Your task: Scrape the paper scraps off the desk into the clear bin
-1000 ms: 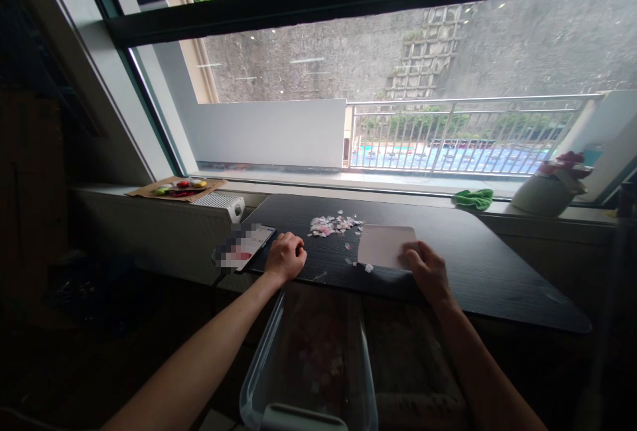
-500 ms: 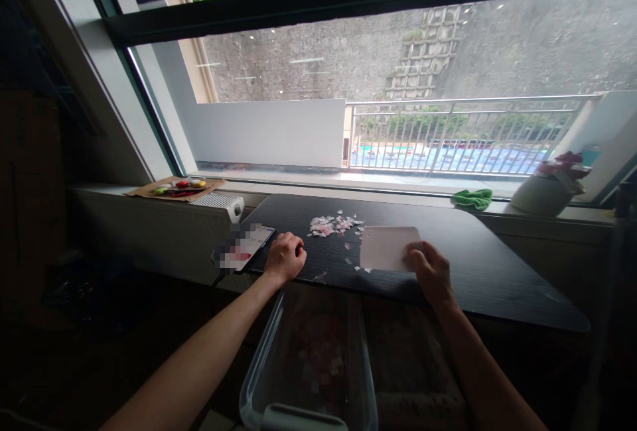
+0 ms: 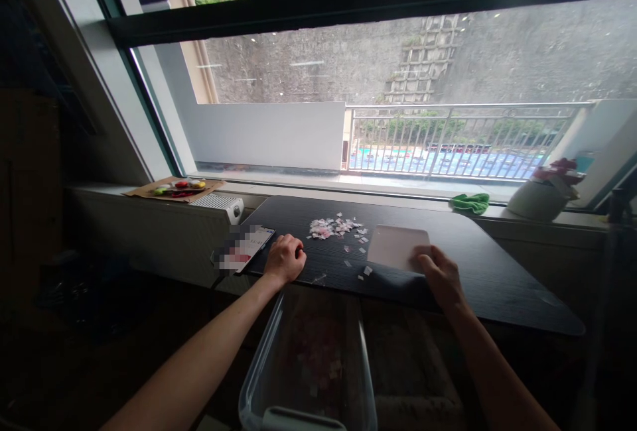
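My right hand (image 3: 442,273) grips the near right corner of a pale, flat rectangular board (image 3: 397,245) with rounded corners, held low over the dark table (image 3: 492,265). The fingers there are slightly blurred. Curled into a loose fist, my left hand (image 3: 285,257) rests at the table's near edge, with nothing visible in it. A pile of small white and pinkish paper scraps (image 3: 331,227) lies beyond and between my hands. A few loose scraps (image 3: 367,270) are scattered left of the board and near the edge. Below the edge stands a clear plastic bin (image 3: 369,358) with more scraps inside.
A phone (image 3: 253,245) lies at the table's left edge, partly pixelated. On the sill are a green cloth (image 3: 470,203), a rounded pale pot (image 3: 535,199) and a brown board (image 3: 144,190) with colourful items. A radiator (image 3: 159,225) runs below the window.
My right hand has moved the board slightly to the right. Some scraps near its left side have shifted, and a few more show there. My left hand stays in place.
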Tool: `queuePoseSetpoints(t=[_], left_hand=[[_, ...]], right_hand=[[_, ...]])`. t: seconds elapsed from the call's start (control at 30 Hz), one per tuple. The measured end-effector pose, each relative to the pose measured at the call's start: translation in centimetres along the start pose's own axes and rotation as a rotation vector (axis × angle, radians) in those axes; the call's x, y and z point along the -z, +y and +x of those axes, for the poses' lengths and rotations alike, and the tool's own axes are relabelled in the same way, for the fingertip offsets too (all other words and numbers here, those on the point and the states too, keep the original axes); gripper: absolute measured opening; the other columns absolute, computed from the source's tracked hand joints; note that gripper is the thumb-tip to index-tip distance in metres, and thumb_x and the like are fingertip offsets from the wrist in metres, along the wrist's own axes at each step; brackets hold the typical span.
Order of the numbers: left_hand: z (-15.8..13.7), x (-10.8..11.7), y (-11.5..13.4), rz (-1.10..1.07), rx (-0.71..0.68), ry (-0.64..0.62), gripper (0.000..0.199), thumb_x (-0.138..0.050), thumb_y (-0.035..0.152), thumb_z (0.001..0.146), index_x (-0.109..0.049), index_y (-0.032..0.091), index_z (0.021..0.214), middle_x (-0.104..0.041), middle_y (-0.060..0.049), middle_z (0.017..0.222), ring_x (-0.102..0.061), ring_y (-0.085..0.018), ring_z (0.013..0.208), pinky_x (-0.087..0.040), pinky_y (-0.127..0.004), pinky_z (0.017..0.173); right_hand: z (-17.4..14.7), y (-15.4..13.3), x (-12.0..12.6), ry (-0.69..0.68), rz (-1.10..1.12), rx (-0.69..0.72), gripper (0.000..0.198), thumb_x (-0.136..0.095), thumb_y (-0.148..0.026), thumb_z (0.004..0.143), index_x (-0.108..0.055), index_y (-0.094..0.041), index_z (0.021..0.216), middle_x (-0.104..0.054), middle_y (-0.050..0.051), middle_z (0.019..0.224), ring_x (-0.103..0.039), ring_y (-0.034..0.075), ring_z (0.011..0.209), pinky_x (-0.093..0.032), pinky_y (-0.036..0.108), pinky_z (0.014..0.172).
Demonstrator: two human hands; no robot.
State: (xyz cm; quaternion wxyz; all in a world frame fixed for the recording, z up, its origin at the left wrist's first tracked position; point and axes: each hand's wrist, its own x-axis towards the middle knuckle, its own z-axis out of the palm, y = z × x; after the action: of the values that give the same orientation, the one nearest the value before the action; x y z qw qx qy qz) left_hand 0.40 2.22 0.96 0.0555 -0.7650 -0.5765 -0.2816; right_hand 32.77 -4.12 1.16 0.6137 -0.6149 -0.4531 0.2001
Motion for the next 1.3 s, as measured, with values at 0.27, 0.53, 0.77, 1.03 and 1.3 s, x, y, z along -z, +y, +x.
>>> queuePoseSetpoints(t=[0.27, 0.53, 0.77, 1.03, 1.3], left_hand=[[0.0, -0.1, -0.1, 0.0, -0.01, 0.008, 0.01, -0.052, 0.018, 0.076, -0.062, 0.02, 0.076, -0.062, -0.005, 0.085, -0.055, -0.021, 0.087, -0.044, -0.034, 0.079], [0.1, -0.3, -0.3, -0.008, -0.016, 0.016, 0.01, -0.052, 0.018, 0.075, -0.062, 0.02, 0.075, -0.062, -0.005, 0.084, -0.055, -0.021, 0.086, -0.045, -0.034, 0.079], [0.1, -0.3, -0.2, 0.002, -0.016, 0.018, 0.01, -0.052, 0.018, 0.076, -0.062, 0.02, 0.075, -0.061, -0.005, 0.084, -0.055, -0.021, 0.087, -0.045, -0.033, 0.079], [0.1, -0.2, -0.2, 0.007, -0.012, 0.015, 0.011, -0.052, 0.018, 0.075, -0.063, 0.02, 0.076, -0.062, -0.006, 0.084, -0.055, -0.021, 0.087, -0.045, -0.034, 0.079], [0.1, -0.2, -0.2, 0.0, -0.011, 0.013, 0.011, -0.051, 0.018, 0.075, -0.062, 0.02, 0.076, -0.061, -0.005, 0.085, -0.054, -0.021, 0.086, -0.045, -0.034, 0.08]], right_hand=[[-0.2, -0.3, -0.1, -0.1, -0.057, -0.069, 0.017, -0.051, -0.032, 0.06, -0.059, -0.019, 0.066, -0.058, -0.002, 0.058, -0.052, 0.015, 0.057, -0.041, 0.026, 0.053], [-0.3, -0.7, 0.1, -0.178, -0.116, -0.04, 0.017, -0.049, -0.033, 0.061, -0.059, -0.019, 0.064, -0.057, -0.002, 0.057, -0.05, 0.014, 0.054, -0.037, 0.025, 0.048], [-0.5, -0.8, -0.2, -0.197, -0.014, -0.009, 0.019, -0.051, -0.036, 0.062, -0.059, -0.02, 0.068, -0.06, -0.001, 0.063, -0.054, 0.016, 0.06, -0.043, 0.027, 0.056], [-0.5, -0.8, -0.4, -0.284, -0.079, -0.001, 0.018, -0.049, -0.036, 0.062, -0.058, -0.021, 0.066, -0.058, -0.002, 0.062, -0.053, 0.016, 0.061, -0.042, 0.027, 0.058], [-0.7, -1.1, -0.1, -0.173, -0.023, -0.036, 0.017, -0.049, -0.036, 0.062, -0.055, -0.02, 0.061, -0.052, -0.003, 0.056, -0.048, 0.014, 0.054, -0.037, 0.024, 0.049]])
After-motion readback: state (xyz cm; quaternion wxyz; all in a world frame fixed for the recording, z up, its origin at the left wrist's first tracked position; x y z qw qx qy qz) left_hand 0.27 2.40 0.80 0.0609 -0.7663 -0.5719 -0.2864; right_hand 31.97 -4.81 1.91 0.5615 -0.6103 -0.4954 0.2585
